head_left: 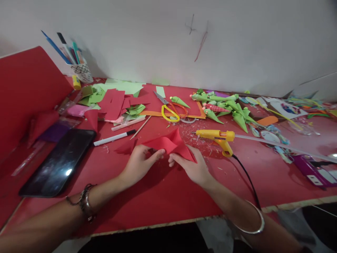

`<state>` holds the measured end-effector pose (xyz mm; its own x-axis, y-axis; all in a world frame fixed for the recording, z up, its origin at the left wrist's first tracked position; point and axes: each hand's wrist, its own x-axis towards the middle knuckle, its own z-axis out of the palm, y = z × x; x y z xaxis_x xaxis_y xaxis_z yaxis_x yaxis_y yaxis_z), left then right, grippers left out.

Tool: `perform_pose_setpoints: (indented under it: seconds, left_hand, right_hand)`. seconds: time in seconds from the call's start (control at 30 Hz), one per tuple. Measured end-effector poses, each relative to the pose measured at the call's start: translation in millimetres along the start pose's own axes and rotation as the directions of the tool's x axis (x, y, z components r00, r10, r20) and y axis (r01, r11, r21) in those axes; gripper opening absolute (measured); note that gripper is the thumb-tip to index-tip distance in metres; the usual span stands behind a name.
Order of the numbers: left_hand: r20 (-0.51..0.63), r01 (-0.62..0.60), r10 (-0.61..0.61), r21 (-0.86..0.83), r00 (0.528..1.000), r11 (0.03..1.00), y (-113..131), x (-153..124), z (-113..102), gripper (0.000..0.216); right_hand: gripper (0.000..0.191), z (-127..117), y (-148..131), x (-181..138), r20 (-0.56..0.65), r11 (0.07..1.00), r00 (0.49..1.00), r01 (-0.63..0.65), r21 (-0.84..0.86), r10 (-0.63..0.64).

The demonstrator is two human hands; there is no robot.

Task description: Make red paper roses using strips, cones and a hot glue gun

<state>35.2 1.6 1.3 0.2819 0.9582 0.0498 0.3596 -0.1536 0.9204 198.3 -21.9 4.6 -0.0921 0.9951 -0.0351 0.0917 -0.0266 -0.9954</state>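
A sheet of red paper, bent and curled with a pointed top, is held between both hands just above the red table. My left hand pinches its left side, thumb in front and fingers behind. On the right side, my right hand grips it with the thumb near the middle and fingers partly hidden. Another folded red paper piece lies beside my left hand. To the right of my right hand rests a yellow glue gun with a long clear glue stick in its back. A black-capped white marker lies behind my left hand.
A black phone lies at the left. Scissors with yellow and orange handles, red paper strips and several green paper cones are spread toward the wall. A pen cup stands back left; a purple extension board sits right.
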Motion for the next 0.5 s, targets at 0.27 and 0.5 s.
perform_pose_setpoints:
  seconds: [0.27, 0.5]
  left_hand:
    - [0.202, -0.159, 0.175, -0.096, 0.964, 0.983, 0, -1, -3, 0.016]
    - [0.183, -0.075, 0.122, -0.246, 0.976, 0.966, -4, -2, 3, 0.011]
  right_hand:
    - [0.009, -2, 7, -1, 0.113, 0.991, 0.990, 0.096, -0.097, -0.085]
    - [0.013, 4, 15, 0, 0.103, 0.995, 0.993, 0.046, 0.088, -0.055]
